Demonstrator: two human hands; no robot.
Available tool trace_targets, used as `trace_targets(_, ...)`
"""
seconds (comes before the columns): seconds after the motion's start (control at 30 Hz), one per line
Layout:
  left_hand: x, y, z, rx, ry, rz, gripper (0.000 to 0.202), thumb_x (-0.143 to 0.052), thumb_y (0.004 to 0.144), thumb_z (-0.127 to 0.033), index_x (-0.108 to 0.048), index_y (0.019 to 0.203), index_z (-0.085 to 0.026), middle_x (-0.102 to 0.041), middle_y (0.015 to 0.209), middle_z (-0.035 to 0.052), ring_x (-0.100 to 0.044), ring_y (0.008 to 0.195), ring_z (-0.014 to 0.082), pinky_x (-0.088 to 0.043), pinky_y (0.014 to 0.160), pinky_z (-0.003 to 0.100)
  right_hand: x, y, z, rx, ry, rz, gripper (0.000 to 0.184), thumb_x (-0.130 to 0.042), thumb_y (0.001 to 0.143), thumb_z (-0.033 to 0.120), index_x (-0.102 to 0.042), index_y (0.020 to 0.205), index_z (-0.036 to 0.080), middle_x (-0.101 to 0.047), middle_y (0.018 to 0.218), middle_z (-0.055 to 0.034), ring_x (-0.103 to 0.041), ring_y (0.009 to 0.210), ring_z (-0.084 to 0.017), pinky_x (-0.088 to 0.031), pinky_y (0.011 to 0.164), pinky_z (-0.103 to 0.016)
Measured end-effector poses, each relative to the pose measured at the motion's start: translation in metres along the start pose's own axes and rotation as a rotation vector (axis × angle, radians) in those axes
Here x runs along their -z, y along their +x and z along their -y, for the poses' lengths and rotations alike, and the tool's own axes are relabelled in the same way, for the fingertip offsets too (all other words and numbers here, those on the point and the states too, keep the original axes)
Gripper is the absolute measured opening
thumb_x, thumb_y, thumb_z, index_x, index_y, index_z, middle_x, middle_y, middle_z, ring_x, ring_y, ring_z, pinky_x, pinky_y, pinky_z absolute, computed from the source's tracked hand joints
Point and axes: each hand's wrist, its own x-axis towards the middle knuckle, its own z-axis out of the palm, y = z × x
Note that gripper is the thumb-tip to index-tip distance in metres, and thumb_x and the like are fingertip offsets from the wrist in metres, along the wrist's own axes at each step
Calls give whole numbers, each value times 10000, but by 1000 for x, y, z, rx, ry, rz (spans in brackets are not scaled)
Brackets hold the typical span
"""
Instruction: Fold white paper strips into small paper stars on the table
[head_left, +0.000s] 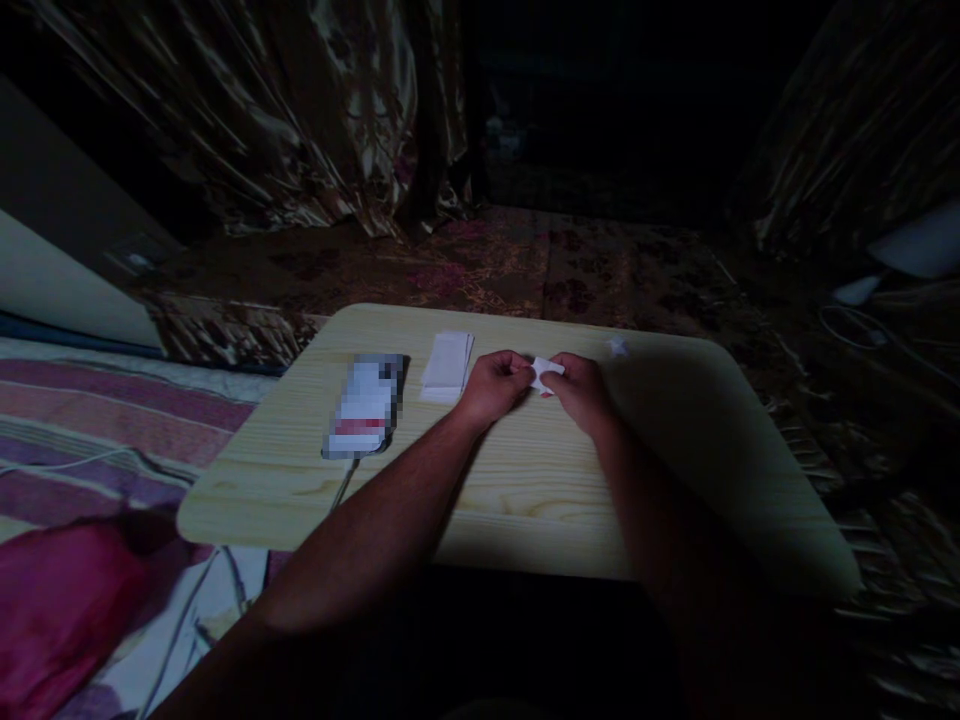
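Note:
Both hands meet over the far middle of a pale wooden table (525,490). My left hand (493,385) and my right hand (579,388) are closed in pinches on a small white piece of paper (544,373) held between them just above the tabletop. A stack of white paper strips (448,366) lies just left of my left hand. A tiny white folded shape (617,346) rests on the table right of my right hand.
A phone (365,407) with a lit, blurred screen lies on the table's left part, a cable running off the near edge. Striped bedding (90,420) and a red cushion (67,600) lie to the left. Dark patterned fabric (525,260) and curtains surround the table.

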Motion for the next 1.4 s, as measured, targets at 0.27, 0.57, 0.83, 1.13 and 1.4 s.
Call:
trace_targets(0.27, -1, 0, -2, 14, 25, 4, 247, -706, 706, -349, -572, 722, -143, -516, 511, -38, -393, 415, 55, -274, 407, 203, -3, 0, 2, -27, 57, -7, 100, -592, 665, 255, -604, 715, 170, -579, 568, 25, -561, 528, -136, -425, 475, -223)
trace_targets(0.57, -4, -3, -3, 35, 51, 8, 265, -705, 715, -374, -576, 726, -142, -499, 503, -44, -370, 405, 48, -254, 400, 200, -4, 0, 5, -38, 14, -24, 94, -576, 673, 253, -588, 702, 165, -564, 536, 26, -507, 506, -115, -367, 467, -216)
trace_targets(0.83, -4, -1, 3, 28, 29, -38, 229, -708, 713, -340, -584, 739, -148, -527, 534, -34, -392, 427, 56, -283, 420, 204, -4, 1, 2, -84, 83, -48, 113, -585, 674, 265, -591, 731, 168, -560, 550, 28, -520, 497, -123, -376, 464, -225)
trace_targets(1.13, -3, -3, -2, 17, 121, 6, 240, -690, 732, -360, -600, 734, -138, -565, 587, -12, -416, 469, 58, -321, 464, 205, -1, -1, 1, -48, 56, -19, 130, -594, 677, 273, -618, 732, 158, -560, 569, 28, -508, 539, -124, -365, 503, -232)
trace_targets(1.4, -2, -5, -3, -27, 127, 41, 246, -681, 736, -367, -621, 756, -130, -561, 589, -12, -423, 504, 64, -351, 516, 215, 0, 0, -4, -58, 29, 1, 164, -600, 698, 321, -606, 736, 162, -528, 561, 36, -448, 523, -110, -341, 492, -230)
